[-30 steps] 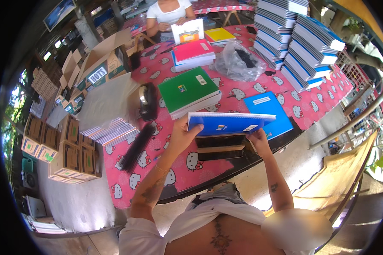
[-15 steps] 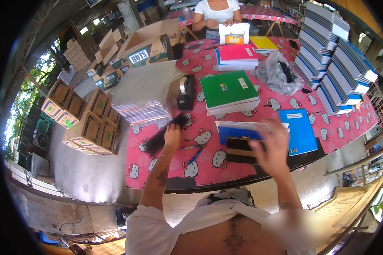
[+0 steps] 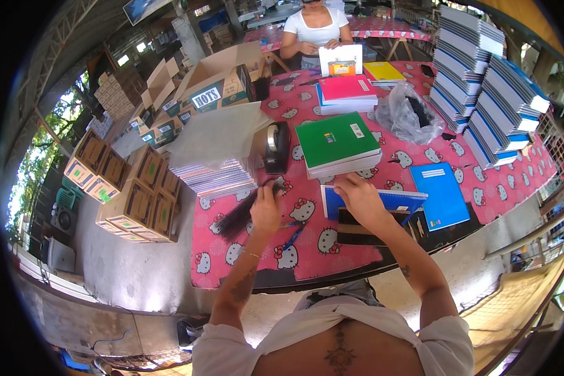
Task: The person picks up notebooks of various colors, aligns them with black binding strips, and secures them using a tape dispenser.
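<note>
While a clear bag (image 3: 395,116) right of the green notebooks (image 3: 335,141) holds something black (image 3: 415,111) and a carton (image 3: 234,89) gapes to their left, the left hand (image 3: 267,210) pinches a black bundle (image 3: 238,217) at their near left; the right hand (image 3: 360,195) bends over a blue notebook (image 3: 404,200) just in front. Its grip I can't make out. Below: pink cloth (image 3: 351,255), concrete floor (image 3: 125,269).
</note>
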{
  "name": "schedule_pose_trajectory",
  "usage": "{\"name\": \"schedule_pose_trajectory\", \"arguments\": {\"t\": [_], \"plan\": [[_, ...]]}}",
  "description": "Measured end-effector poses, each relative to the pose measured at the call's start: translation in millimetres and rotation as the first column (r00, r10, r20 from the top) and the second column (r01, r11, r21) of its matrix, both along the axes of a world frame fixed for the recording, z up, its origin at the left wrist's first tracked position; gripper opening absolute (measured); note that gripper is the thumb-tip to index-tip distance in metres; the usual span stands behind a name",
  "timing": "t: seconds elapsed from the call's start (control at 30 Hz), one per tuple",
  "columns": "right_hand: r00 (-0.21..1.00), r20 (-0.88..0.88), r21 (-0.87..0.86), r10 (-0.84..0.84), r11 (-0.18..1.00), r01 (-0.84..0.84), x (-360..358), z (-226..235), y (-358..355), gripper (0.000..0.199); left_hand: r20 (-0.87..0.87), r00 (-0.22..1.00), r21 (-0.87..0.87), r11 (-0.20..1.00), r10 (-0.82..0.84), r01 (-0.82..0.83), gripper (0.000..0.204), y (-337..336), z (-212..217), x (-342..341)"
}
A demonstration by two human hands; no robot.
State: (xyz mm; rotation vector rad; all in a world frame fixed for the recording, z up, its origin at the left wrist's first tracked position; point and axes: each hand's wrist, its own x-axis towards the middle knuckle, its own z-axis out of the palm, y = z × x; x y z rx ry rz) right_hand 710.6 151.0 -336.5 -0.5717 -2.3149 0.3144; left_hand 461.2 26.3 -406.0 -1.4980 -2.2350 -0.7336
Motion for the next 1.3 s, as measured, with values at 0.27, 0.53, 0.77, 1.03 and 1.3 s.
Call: {"name": "schedule_pose_trajectory", "arguments": {"t": [0.27, 0.53, 0.77, 1.03, 1.3], "plan": [[0.997, 0.078, -0.012, 0.017, 1.000, -0.016, -2.3, 3.1, -2.9, 0.009, 0.750, 0.479, 0.368, 0.890, -0.455, 0.269, 0.055, 10.7, -3.8, 109.0], [0.999, 0.038, 0.052, -0.022, 0.998, 0.020, -4.1, 3.6, 2.6, 0.012, 0.585, 0.746, 0.245, 0.946, -0.320, 0.214, 0.042, 9.8, 65.4, 67.2], [1.000, 0.003, 0.002, -0.017, 1.000, 0.017, -8.6, 2.5, 8.3, 0.010, 0.265, 0.792, 0.355, 0.820, -0.550, 0.450, 0.019, 16.8, 57.7, 74.1], [0.999, -0.002, -0.010, -0.041, 0.999, 0.041, -11.7, 2.7, 7.4, 0.008, 0.368, 0.772, 0.357, 0.846, -0.518, 0.397, 0.013, 26.1, 48.1, 76.7], [0.999, -0.031, 0.023, -0.041, 0.999, 0.042, -11.0, 1.2, 5.8, 0.007, 0.281, 0.879, 0.248, 0.914, -0.385, 0.320, 0.025, 35.5, 51.4, 72.6]]}}
